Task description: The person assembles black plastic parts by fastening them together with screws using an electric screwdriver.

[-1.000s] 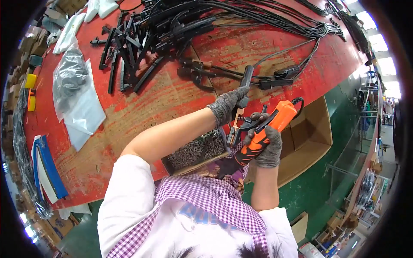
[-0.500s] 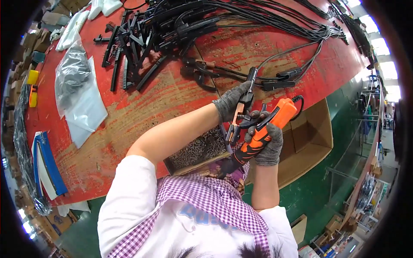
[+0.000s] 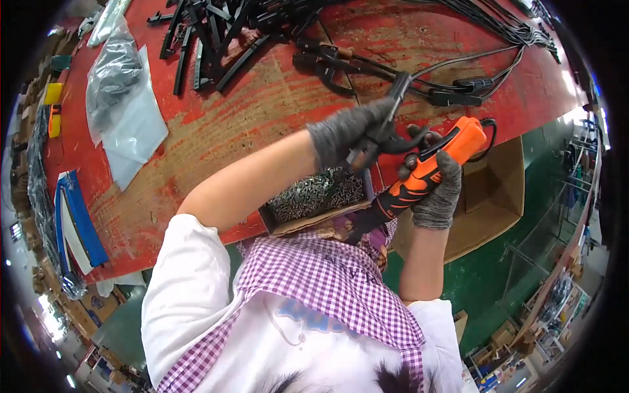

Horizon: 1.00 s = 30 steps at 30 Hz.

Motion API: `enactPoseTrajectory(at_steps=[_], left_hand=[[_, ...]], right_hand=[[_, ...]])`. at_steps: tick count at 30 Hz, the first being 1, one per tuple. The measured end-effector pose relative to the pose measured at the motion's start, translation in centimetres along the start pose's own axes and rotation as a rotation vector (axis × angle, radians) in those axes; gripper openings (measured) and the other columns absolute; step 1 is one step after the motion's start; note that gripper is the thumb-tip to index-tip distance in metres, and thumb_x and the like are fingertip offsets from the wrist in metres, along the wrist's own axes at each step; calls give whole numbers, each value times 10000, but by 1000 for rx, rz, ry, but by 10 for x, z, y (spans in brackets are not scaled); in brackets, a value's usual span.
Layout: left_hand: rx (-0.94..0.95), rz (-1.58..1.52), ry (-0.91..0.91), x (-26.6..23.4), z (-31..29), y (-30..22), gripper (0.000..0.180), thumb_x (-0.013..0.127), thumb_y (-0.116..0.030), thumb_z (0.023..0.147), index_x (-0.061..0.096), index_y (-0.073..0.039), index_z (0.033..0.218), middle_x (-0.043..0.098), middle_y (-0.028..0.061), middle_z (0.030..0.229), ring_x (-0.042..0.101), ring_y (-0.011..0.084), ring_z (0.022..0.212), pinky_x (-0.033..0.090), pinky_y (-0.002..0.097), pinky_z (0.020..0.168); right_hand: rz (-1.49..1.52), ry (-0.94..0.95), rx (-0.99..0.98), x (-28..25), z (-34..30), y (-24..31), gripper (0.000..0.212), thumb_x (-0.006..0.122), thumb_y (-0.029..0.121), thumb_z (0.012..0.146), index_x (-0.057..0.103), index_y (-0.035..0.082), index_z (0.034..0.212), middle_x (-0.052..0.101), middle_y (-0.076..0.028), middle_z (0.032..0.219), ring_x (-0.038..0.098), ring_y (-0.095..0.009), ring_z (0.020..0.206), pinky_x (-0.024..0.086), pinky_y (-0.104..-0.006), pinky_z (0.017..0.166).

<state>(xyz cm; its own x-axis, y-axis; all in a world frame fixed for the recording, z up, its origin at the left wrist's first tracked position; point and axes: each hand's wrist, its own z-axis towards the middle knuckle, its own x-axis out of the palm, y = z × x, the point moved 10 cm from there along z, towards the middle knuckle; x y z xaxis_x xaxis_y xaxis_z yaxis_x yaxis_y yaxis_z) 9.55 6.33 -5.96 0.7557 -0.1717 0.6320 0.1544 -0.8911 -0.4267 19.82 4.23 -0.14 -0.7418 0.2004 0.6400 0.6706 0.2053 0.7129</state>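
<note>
My left hand (image 3: 350, 131), in a dark grey glove and blurred by motion, is closed around a long black clamp-like part (image 3: 401, 92). A black lever sticks out from the part toward my other hand. Gloved likewise, my right hand (image 3: 438, 190) grips an orange and black power screwdriver (image 3: 452, 147) with a black cord at its upper end. The screwdriver slants, its dark lower end pointing down-left toward my apron. Below my left hand, at the table edge, stands an open box of small metal screws (image 3: 314, 200). Fingers of my right hand are close to the black part.
Black plastic parts (image 3: 216, 46) are heaped at the far left of the worn red table (image 3: 216, 141). Black cables (image 3: 481, 33) run across the far right. A clear plastic bag (image 3: 121, 98) lies left. An open cardboard box (image 3: 491, 203) stands right, beyond the table edge.
My left hand has turned the black part, hiding the copper-coloured strip that showed before. The right hand has shifted slightly right with the screwdriver. The whole view has also shifted.
</note>
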Motion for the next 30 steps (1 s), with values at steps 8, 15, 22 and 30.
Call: enactPoseTrajectory(at_steps=[8,15,22,30], left_hand=[[250,-383,165,-52,-6,-56,318,495,-324,836,549,-44,976,614,63,793,594,172,743,508,354,614],[259,-630,480,-21,-24,-50,487,507,-371,824,440,0,1132,538,172,1044,562,309,897,437,447,866],[-14,-1111,773,-1,-17,-25,445,579,-229,804,389,92,1045,537,182,906,605,193,747,562,250,597],[169,-343,136,-43,-6,16,197,544,-233,835,492,-67,927,567,74,715,456,38,442,330,120,314]], right_hand=[[-57,-21,-281,-10,-25,59,439,610,244,731,432,1,1051,481,-150,1066,526,-223,796,467,-356,644],[-203,245,-717,48,-66,70,457,620,268,730,424,73,1094,512,-156,1018,537,-223,792,455,-322,619],[-292,190,-629,40,-55,34,440,596,247,736,432,85,1110,551,-156,959,551,-219,726,451,-343,634],[-183,224,-577,42,-49,19,419,570,228,747,436,70,1111,546,-149,1004,553,-236,744,456,-367,652]])
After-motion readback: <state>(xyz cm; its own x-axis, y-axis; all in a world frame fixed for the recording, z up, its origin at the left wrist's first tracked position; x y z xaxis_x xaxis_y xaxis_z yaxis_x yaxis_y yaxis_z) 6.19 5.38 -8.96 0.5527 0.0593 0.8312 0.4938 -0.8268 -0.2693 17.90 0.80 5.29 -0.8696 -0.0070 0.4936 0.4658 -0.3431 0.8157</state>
